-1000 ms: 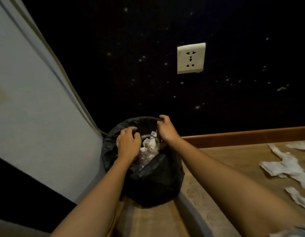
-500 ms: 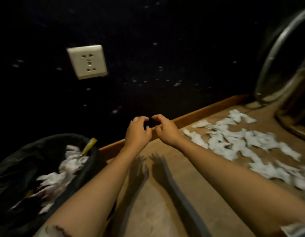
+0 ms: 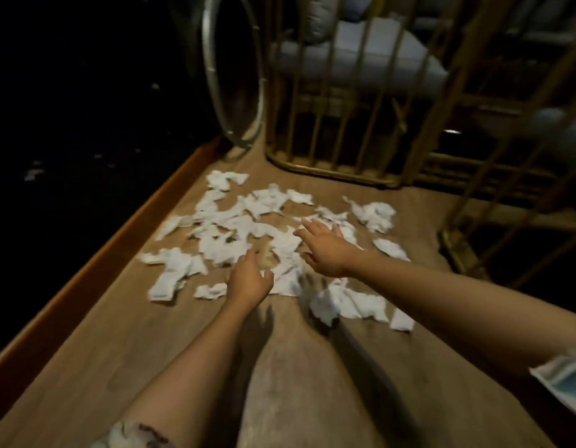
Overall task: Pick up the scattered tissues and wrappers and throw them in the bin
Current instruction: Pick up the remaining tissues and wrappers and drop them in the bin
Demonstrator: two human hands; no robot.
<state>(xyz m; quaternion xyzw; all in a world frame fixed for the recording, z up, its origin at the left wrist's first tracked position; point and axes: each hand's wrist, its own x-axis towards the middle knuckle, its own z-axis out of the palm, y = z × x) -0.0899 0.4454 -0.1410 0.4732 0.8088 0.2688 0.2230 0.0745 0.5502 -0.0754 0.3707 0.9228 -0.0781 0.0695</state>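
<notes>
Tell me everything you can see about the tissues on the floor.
The tissues are many white, crumpled, torn-looking paper scraps, lying flat in a loose, partly overlapping spread on the brown wood-look floor, between the baseboard and a bamboo frame. Both hands reach over the pile, open: the left hand at its near edge, the right hand over the middle. Contact is unclear.

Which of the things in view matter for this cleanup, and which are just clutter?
Job: scattered tissues; left hand and right hand, both open, reaching over them.
Not part of it: metal hoop, rattan frame, cushion, floor.
</notes>
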